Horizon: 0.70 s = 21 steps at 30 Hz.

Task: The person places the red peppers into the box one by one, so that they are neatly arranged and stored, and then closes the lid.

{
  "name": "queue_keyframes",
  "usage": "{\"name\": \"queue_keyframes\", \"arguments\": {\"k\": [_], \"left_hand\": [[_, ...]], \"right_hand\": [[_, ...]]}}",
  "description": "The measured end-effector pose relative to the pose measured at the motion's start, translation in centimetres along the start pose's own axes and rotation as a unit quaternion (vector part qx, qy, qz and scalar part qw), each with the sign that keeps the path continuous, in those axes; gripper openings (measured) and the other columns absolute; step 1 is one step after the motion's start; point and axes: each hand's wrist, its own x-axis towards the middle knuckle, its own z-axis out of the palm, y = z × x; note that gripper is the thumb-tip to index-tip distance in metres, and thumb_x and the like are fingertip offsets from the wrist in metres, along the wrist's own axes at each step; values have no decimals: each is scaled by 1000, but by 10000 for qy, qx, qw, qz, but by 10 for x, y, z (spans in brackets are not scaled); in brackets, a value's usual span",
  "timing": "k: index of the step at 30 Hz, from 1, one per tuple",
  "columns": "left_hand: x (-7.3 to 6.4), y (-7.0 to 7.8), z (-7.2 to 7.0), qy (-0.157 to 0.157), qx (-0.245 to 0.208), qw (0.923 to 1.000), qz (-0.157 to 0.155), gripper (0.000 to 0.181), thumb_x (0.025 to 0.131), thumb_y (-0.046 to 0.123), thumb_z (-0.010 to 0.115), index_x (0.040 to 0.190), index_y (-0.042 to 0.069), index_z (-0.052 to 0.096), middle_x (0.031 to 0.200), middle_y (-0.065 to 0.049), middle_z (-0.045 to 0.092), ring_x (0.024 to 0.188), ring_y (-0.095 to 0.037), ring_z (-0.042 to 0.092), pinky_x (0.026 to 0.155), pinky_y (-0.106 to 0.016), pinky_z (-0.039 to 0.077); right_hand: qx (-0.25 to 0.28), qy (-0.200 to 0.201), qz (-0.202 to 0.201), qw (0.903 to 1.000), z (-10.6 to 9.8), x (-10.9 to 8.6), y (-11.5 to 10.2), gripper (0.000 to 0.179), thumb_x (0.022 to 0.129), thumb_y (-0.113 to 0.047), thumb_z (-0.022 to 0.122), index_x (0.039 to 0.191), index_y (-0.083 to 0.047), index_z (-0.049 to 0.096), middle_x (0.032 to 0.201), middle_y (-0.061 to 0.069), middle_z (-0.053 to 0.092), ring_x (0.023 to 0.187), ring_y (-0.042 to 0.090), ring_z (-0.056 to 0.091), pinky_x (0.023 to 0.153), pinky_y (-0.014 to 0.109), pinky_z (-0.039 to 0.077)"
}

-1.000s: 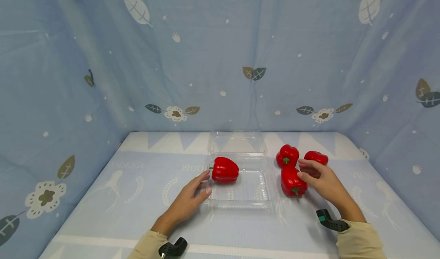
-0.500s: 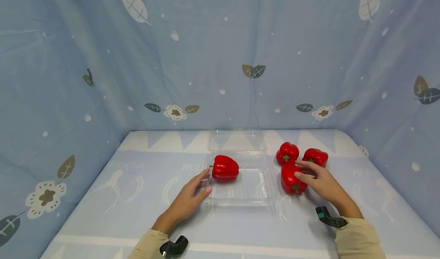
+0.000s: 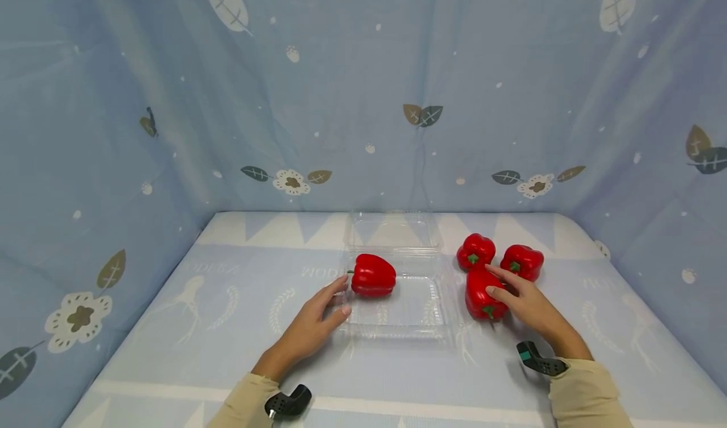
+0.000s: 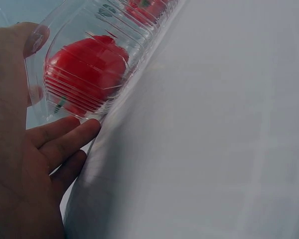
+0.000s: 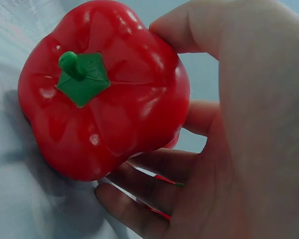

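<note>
My right hand [image 3: 525, 298] grips a red bell pepper [image 3: 478, 294] at the right of the head view. In the right wrist view the thumb lies on one side of this pepper [image 5: 134, 109] and the fingers wrap its other side; its green stem faces the camera. My left hand [image 3: 309, 327] rests at the left wall of a clear plastic container [image 3: 417, 327], fingers relaxed. Thumb and index finger reach over its rim, while the other fingertips [image 4: 92, 127] touch the outside. Inside the container another red bell pepper [image 3: 372, 276] lies on its side.
Two more red bell peppers, one behind the gripped one [image 3: 476, 251] and one to its right [image 3: 521, 262], sit on the table [image 3: 238, 346]. The container's lid [image 3: 392, 231] lies folded open toward the back. A patterned blue curtain [image 3: 363, 100] encloses the table's back and sides.
My right hand has moved slightly left and closed in around the front pepper, uncovering more of the right-hand pepper. The left hand stays at the container.
</note>
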Motion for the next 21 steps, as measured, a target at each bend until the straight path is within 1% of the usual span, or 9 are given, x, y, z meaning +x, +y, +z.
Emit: {"name": "queue_keyframes", "arguments": {"k": [4,11,17,21], "left_hand": [[1,-1,0,-11,-11,10000,33,65,99,39,62,156,21,37,153,-1,46,130,-21,54,110,-54,37],[0,-1,0,-9,-13,10000,10,63,100,36,63,156,25,37,152,0,46,130,-20,54,111,-54,36],[0,-1,0,-15,-3,10000,21,63,100,35,63,156,24,37,152,-1,47,130,-21,54,110,-54,37],[0,0,0,-36,-11,10000,9,63,100,35,62,156,24,37,151,-1,47,130,-22,53,110,-54,37]], "right_hand": [[28,-39,-15,10000,0,-1,1,76,96,-41,65,157,-10,33,152,30,33,135,50,33,91,61,51],[41,95,-119,9999,1,-1,0,74,95,-40,66,155,-8,36,150,29,36,132,48,37,91,61,51],[271,170,-83,9995,0,-2,-1,74,94,-40,68,154,-7,38,149,28,39,128,47,42,90,56,53],[569,162,-22,9982,0,-2,-1,77,94,-40,69,155,-7,35,149,29,39,130,50,40,90,55,54]]}}
